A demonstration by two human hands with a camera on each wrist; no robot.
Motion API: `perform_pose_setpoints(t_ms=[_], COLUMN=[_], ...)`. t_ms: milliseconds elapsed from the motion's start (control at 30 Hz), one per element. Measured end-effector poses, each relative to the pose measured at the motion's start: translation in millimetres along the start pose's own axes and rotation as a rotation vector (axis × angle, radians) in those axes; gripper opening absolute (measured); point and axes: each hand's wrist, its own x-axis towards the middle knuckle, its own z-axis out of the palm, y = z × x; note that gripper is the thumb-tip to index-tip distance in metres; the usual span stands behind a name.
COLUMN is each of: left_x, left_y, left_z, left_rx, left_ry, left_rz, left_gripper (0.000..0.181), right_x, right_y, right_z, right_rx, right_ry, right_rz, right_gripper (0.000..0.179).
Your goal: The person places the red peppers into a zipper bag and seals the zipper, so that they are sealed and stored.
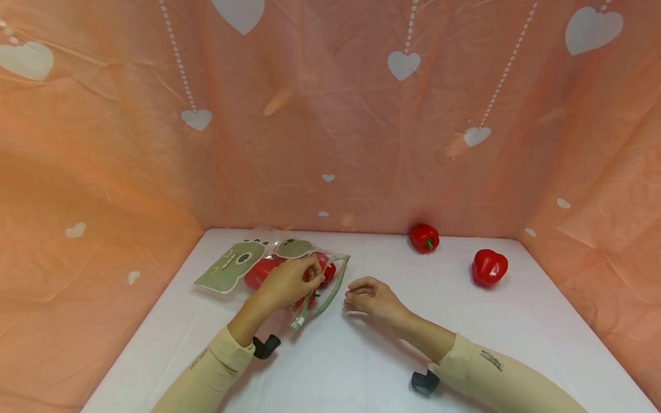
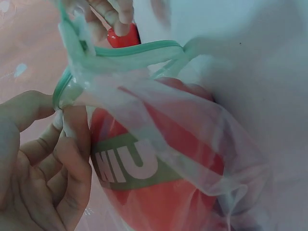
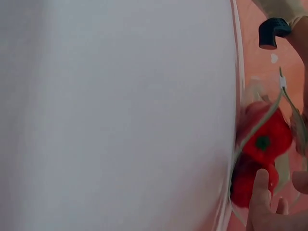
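Note:
A clear zip bag (image 1: pixel 222 278) with a green monster print and green zip edges lies at the left of the table. Red bell peppers (image 3: pixel 276 132) are inside it, one with its green stem showing through the mouth. My left hand (image 1: pixel 289 281) pinches one edge of the mouth between thumb and finger, as the left wrist view shows at the green zip strip (image 2: pixel 139 48). The mouth gapes toward the right. Just right of it is my right hand (image 1: pixel 379 301), fingers loosely bent and holding nothing. A white slider (image 1: pixel 299 322) sits at the zip's near end.
Two more red bell peppers stand on the white table (image 1: pixel 361 367): one at the back (image 1: pixel 424 238), another farther right (image 1: pixel 488 268). Orange curtains (image 1: pixel 341 143) with white hearts enclose the back and both sides. Dark camera mounts (image 1: pixel 267 346) hang under both wrists.

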Motion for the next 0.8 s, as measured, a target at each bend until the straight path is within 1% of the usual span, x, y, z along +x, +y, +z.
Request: perform_pose_setpoints(t_ms=[167,433,567,800], left_x=[-1.1,-0.4,-0.7,-3.6], left_y=[0.4,1.6,1.9,1.2], left_z=[-0.6,-3.0,-2.7,-0.5], left_rx=[-0.004,-0.020,-0.026,-0.031], left_ry=[0.001,-0.006,-0.009,-0.016], left_rz=[0.001,-0.006,-0.003,-0.015], left_gripper=[0.014,0.014,0.014,0.014], right_x=[-7.7,-19.9,-27.6,-40.1], right_y=[-3.2,-11.2,-15.2,-18.3], right_z=[-15.5,-47.9,-62.8,-89.5], right_rx=[-0.036,-0.108,-0.199,-0.433], right_ry=[0.011,0.074,0.104,0.145], right_rz=[-0.035,-0.072,-0.102,-0.126], right_gripper=[0.042,0.047,0.047,0.043])
